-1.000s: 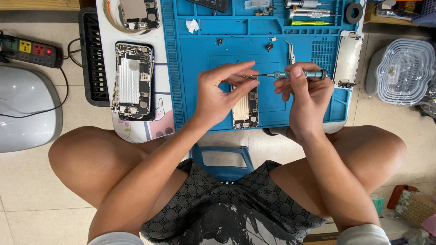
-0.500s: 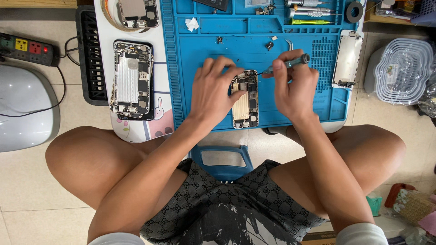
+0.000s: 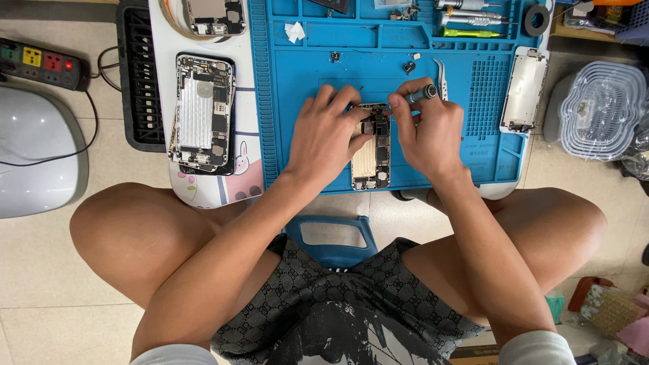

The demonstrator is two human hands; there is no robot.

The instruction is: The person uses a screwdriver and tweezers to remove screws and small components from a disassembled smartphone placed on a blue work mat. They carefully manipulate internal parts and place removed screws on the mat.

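The opened phone (image 3: 371, 154) lies on the blue work mat (image 3: 304, 101), just inside the mat's near edge and about midway along it. Since half a second ago it has not shifted; the hands have closed in on its upper end. A second ago the screwdriver (image 3: 414, 96) lay level above the phone, held out between both hands; now it slants, its grey cap up toward the mat's far right and its tip down at the phone's top edge.

The phone's long axis runs from the near edge toward the far edge, its gold lower half pointing at the near edge and its dark upper end under the fingers.

The left hand (image 3: 324, 135) rests on the phone's left side, fingers curled over its top left corner and pressing it down. The right hand (image 3: 426, 132) is pinched shut on the screwdriver, its heel just right of the phone.

Bare mat lies to the left of the left hand, out to the mat's left edge. To the right, tweezers (image 3: 441, 73) lie just beyond the screwdriver's cap, and a detached screen panel (image 3: 524, 89) sits along the right edge. A second opened phone (image 3: 201, 111) lies well apart, left of the mat on a white board (image 3: 247, 122).
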